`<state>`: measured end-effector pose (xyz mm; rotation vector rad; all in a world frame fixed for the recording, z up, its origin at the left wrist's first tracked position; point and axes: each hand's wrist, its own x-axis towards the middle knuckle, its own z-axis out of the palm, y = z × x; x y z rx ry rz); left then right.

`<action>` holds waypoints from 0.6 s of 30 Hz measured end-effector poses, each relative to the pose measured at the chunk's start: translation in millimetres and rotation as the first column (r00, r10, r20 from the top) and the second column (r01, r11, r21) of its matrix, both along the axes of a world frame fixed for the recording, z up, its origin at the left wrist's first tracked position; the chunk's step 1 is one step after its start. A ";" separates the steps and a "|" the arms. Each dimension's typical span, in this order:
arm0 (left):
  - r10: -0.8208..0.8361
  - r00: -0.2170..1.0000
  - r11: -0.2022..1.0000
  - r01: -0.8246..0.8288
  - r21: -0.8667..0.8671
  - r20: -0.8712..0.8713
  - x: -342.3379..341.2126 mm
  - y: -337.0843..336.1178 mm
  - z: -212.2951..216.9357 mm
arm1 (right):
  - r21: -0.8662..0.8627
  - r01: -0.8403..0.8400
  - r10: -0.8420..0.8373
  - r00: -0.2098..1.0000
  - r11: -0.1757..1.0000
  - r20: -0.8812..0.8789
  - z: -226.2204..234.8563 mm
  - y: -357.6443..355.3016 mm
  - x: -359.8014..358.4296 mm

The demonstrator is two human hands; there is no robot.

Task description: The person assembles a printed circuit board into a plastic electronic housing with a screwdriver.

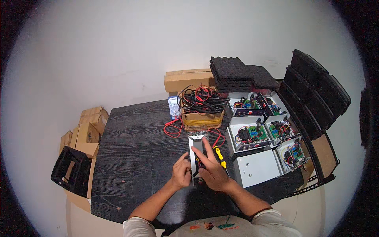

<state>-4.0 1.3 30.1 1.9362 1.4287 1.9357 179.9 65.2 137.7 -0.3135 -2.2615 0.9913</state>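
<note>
In front of me on the dark table stands a narrow white metal case (192, 156), turned on its side, with some coloured wires inside it near my palm. My left hand (181, 173) has its fingers curled against the case's left side and grips it. Over the case's right side lies my right hand (213, 173), index and middle fingers stretched out and apart, the thumb bent inward. Part of the case is hidden by this hand. A yellow and black screwdriver (219, 155) lies just right of my right hand.
Several opened white cases with circuit boards (252, 135) stand at right, beside a closed white case (258, 168). A carton of black and red cables (203, 116) and a multimeter (173, 106) sit at the back. Black bins (314, 87) flank the right; cartons (92, 120) stand left.
</note>
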 end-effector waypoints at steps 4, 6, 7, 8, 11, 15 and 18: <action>-0.033 0.935 0.994 0.066 0.082 -0.352 -13.6 1.5 0.3 | 0.030 0.010 -0.010 1.000 0.999 0.017 -2.4 2.0 -0.1; -0.039 0.965 0.994 0.064 0.090 -0.260 -10.2 3.9 -2.9 | 0.041 0.014 -0.015 1.000 0.999 0.018 -4.0 3.1 -0.9; -0.044 0.985 0.993 0.061 0.098 -0.165 -7.6 4.5 -4.7 | 0.051 0.019 -0.020 1.000 0.999 0.020 -4.3 3.1 -1.0; -0.043 0.985 0.993 0.060 0.098 -0.164 -5.1 4.2 -6.7 | 0.051 0.017 -0.018 1.000 0.999 0.021 -3.8 2.8 -1.0; 0.010 1.000 1.000 -0.010 0.010 0.015 -1.9 4.0 -11.0 | 0.056 0.013 -0.013 1.000 0.998 0.002 -2.8 2.7 -0.6; -0.033 0.991 0.997 0.043 0.071 -0.133 -6.7 4.3 -5.2 | 0.029 -0.001 0.001 1.000 1.000 -0.010 0.5 1.2 0.0; -0.045 0.975 0.996 0.061 0.070 -0.218 -9.9 2.5 -4.1 | 0.039 0.008 -0.008 1.000 0.999 0.006 -2.8 2.5 0.0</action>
